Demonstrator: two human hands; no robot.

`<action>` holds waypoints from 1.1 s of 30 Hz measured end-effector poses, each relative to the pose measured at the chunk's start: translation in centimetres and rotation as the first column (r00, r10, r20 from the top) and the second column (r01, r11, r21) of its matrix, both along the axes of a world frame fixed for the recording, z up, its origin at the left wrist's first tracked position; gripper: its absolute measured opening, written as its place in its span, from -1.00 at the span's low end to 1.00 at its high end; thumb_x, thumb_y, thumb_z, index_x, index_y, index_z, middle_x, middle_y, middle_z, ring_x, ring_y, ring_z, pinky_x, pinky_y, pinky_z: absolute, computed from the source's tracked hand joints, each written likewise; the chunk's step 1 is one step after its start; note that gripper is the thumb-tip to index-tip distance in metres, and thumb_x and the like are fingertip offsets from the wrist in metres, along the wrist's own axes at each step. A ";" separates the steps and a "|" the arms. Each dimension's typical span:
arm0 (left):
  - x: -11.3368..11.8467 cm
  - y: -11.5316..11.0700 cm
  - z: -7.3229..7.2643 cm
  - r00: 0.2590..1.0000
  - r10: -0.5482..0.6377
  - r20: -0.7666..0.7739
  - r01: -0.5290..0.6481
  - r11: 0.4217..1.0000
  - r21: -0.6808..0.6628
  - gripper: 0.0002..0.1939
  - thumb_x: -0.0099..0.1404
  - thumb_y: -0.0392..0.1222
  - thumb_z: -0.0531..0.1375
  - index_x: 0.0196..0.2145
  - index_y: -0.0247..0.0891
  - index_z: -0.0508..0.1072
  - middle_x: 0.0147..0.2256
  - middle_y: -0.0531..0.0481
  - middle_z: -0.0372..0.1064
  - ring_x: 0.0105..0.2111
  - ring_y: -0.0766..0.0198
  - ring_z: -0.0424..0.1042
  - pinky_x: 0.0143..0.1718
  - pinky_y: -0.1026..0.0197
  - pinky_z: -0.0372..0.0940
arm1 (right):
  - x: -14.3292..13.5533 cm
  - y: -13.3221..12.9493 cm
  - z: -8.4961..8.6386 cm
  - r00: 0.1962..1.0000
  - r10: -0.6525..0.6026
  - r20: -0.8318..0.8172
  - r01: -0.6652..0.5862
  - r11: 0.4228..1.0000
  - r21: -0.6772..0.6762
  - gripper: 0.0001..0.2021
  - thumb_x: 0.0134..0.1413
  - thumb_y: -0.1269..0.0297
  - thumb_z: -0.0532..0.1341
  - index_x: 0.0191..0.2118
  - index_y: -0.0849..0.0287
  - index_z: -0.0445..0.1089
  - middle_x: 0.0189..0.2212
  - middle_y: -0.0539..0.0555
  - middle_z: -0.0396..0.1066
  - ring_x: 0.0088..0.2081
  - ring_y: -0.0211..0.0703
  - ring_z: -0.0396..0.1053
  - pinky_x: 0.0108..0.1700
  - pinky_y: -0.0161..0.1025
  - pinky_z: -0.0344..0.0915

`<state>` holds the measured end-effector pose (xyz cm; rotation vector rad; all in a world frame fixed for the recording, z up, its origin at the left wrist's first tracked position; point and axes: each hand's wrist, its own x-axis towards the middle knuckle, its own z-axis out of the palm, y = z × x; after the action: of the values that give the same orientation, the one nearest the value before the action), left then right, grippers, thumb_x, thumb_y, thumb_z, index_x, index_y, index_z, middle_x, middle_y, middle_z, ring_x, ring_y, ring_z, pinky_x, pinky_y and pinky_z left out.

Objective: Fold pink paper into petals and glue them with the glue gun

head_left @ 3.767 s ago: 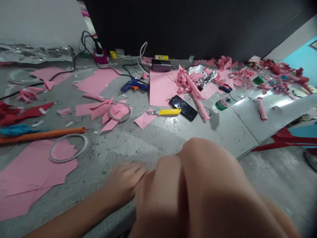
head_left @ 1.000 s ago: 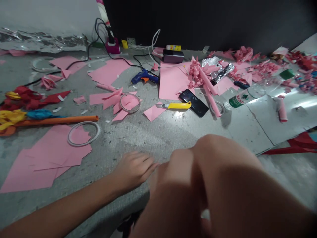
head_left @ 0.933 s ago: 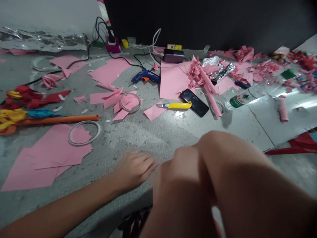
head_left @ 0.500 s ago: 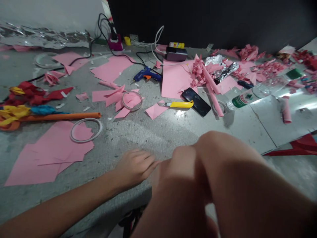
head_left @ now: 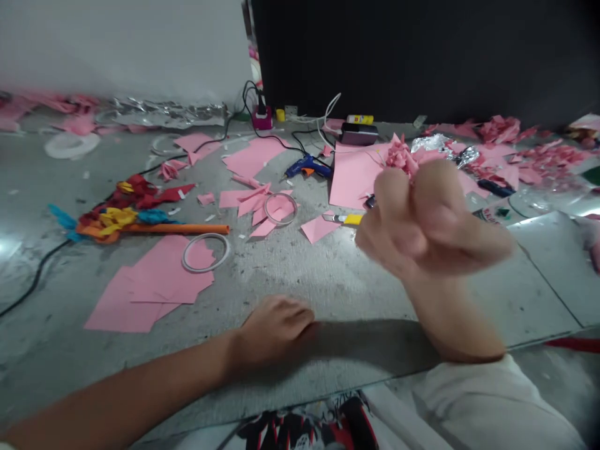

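My left hand (head_left: 280, 325) rests on the grey work surface (head_left: 262, 269) near its front edge. Its fingers are curled into a loose fist, and nothing shows in it; the underside is hidden. Raised close to the camera, my right hand (head_left: 434, 219) is blurred, with fingers folded in and no object visible. Behind it lies a yellow cutter knife (head_left: 352, 219), partly covered by the hand, its blade by a pink paper piece (head_left: 320, 229). Left of my hands, a tape roll (head_left: 205, 252) lies on stacked pink sheets (head_left: 154, 275).
A blue glue gun (head_left: 307, 167) lies behind, near a power bank (head_left: 359, 134) and cables. An orange tube with coloured paper (head_left: 178, 229) is at left. Pink scraps (head_left: 546, 156) and a plastic bottle (head_left: 492, 214) are at right. A black panel (head_left: 422, 56) stands at the back.
My right arm, which crossed the lower right close to the camera, now has its hand lifted and curled in view. The view has tilted upward and left. My left hand stays on the surface.
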<state>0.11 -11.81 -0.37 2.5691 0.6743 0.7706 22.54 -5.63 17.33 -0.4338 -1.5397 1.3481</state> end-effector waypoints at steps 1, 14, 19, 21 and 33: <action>-0.2 0.2 0.4 1.000 0.003 -0.014 -0.002 0.999 0.053 -0.62 0.62 -0.12 0.15 -0.39 -0.24 0.50 -0.47 0.04 0.44 -0.47 0.29 0.41 -0.38 0.18 0.25 | 0.4 1.4 -0.6 0.995 -0.088 -0.040 0.089 0.995 0.039 -0.75 0.35 0.23 0.30 -0.40 0.06 0.37 -0.48 -0.14 0.29 -0.64 -0.48 0.16 -0.61 -0.45 0.11; 1.8 13.6 2.1 0.838 0.443 -0.319 -0.375 0.892 0.254 -0.65 0.59 0.03 0.22 0.04 -0.34 0.57 -0.03 -0.26 0.59 -0.01 -0.10 0.54 -0.02 -0.06 0.29 | 5.6 6.1 -14.8 0.294 -0.656 0.695 0.355 0.750 0.558 -0.72 0.34 0.26 0.16 -0.16 0.21 0.64 -0.55 0.04 0.46 -0.51 -0.21 0.28 -0.35 -0.18 0.12; 2.7 14.3 0.4 0.857 0.406 -0.317 -0.346 0.910 0.229 -0.63 0.58 -0.04 0.23 0.21 -0.26 0.47 0.05 -0.24 0.58 0.06 -0.13 0.53 0.01 -0.09 0.31 | 6.1 6.6 -17.2 0.198 -0.725 0.660 0.316 0.685 0.657 -0.65 0.45 0.21 0.13 -0.27 0.20 0.62 -0.49 0.10 0.54 -0.46 -0.16 0.38 -0.35 -0.17 0.10; 2.9 14.3 0.1 0.889 0.355 -0.290 -0.318 0.933 0.167 -0.67 0.59 -0.10 0.22 0.21 -0.25 0.47 0.02 -0.19 0.60 0.05 -0.09 0.55 -0.01 -0.07 0.33 | 6.2 7.0 -17.5 0.178 -0.737 0.652 0.361 0.666 0.653 -0.64 0.48 0.20 0.12 -0.28 0.18 0.62 -0.47 0.11 0.56 -0.46 -0.15 0.40 -0.34 -0.16 0.12; 0.1 11.6 1.7 0.980 0.082 0.180 -0.158 0.874 0.460 -0.70 0.41 -0.46 0.25 0.06 -0.30 0.53 -0.19 -0.11 0.62 -0.09 0.10 0.60 -0.07 0.07 0.46 | 5.6 5.0 -16.1 0.723 -0.422 0.547 0.516 0.856 -0.022 -0.52 0.46 -0.13 0.22 -0.35 0.14 0.60 -0.57 0.05 0.48 -0.54 -0.18 0.37 -0.45 -0.20 0.24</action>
<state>0.21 -0.17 1.36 2.8695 0.6669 1.3053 28.11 -0.62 1.21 -1.3127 -1.5849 0.9915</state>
